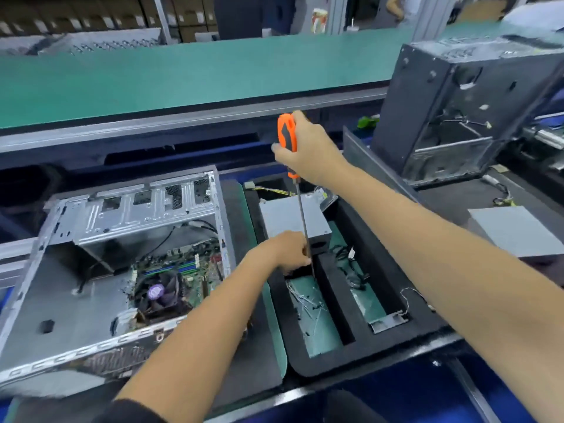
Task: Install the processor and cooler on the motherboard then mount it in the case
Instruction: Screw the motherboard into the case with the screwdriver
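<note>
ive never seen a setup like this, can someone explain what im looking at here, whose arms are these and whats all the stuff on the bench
This is one picture from a camera worn on a person's head, looking down at their own two bare arms; there is no robot. The right hand grips an orange-handled screwdriver, held nearly upright with its long shaft pointing down. The left hand is down at the shaft's tip, over a black foam tray whose green-floored compartment holds small loose parts, probably screws. Farther back in the tray sits a grey metal box, and cables lie in the next compartment. On the left lies an open computer case, with a motherboard and its cooler fan already inside. A second case stands at the right.
</note>
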Demonstrator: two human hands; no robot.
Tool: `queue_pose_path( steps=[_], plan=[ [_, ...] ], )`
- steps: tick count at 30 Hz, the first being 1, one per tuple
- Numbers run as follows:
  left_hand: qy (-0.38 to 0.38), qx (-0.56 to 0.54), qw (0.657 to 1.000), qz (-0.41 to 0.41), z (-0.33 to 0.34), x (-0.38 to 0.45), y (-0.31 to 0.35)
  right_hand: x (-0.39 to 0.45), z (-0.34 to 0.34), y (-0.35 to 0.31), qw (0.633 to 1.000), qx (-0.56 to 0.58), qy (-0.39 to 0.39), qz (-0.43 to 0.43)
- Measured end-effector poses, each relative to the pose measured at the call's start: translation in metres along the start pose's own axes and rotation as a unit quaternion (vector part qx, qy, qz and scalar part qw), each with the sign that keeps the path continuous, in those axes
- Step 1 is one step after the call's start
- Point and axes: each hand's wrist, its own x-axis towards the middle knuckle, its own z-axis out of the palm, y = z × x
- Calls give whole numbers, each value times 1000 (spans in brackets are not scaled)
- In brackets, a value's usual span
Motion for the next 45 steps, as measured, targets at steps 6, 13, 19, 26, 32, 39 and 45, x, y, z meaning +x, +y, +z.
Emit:
queue_pose_path(
  steps=[6,13,19,26,32,39,45],
  plan=[
    [-24,10,994,-110,59,19,6,-28,15,41,994,46,-99,-2],
    [-4,25,989,-147,107,43,6,-45,37,80,992,37,-118,7],
    [-2,57,987,-151,126,79,2,-54,50,109,992,48,-115,33],
    [-15,85,984,-153,141,97,-2,-55,64,126,990,42,-122,58],
    [-19,97,983,-153,148,103,-5,-53,69,132,988,51,-136,61],
    [-21,-4,986,-166,140,102,-3,-49,63,132,986,53,-144,58],
    [-28,-93,976,-194,122,101,3,-41,48,126,985,88,-139,49]
  ],
)
